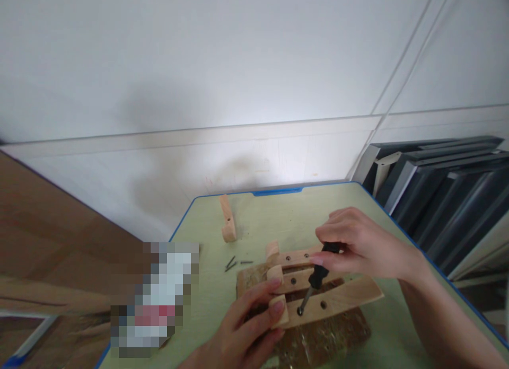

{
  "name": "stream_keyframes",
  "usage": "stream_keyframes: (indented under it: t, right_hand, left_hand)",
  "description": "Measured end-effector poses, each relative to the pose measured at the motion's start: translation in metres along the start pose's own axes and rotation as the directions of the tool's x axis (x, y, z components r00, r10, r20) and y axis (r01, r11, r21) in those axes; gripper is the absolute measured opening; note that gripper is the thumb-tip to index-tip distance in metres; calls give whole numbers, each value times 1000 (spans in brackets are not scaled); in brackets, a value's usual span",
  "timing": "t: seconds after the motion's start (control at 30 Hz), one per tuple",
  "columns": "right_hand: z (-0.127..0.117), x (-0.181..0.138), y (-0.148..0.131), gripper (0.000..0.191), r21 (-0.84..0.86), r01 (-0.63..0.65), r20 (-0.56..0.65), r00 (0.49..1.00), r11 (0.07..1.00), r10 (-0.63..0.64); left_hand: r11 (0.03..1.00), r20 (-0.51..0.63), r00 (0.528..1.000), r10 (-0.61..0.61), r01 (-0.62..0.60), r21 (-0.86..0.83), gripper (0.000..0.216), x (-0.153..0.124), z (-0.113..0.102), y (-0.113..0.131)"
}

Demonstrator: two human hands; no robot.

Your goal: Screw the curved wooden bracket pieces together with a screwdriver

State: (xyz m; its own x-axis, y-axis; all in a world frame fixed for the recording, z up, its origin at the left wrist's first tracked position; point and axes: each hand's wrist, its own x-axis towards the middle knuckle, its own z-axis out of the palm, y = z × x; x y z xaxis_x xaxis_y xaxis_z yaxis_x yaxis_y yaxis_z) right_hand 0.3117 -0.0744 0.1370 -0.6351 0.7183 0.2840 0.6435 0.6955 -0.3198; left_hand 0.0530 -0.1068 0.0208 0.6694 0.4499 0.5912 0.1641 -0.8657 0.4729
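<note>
My right hand [356, 244] is closed round the black handle of a screwdriver [319, 273]. The driver leans, its tip in a hole of the nearest wooden piece [342, 301]. A second hole in that piece shows bare to the right. My left hand [242, 326] grips the blocky left end of this piece, with a finger resting on the middle wooden piece [293, 282]. Behind lies a third wooden piece [294, 257] with two dark holes. All three lie side by side over a brown, tape-covered board [330, 340].
A loose wooden hook-shaped piece [227, 220] lies farther back on the pale green table [262, 215]. Several screws [230, 263] lie left of the board. A blurred-out item [159, 300] sits at the left edge. Dark panels [449, 189] lean at right; a white wall stands behind.
</note>
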Motion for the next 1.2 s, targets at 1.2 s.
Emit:
stream_keyframes:
  t: [1.2]
  right_hand:
    - [-7, 0, -6, 10, 309, 79, 17, 996, 948, -88]
  left_hand:
    - [1000, 27, 1000, 5, -4, -31, 57, -1, 0, -2]
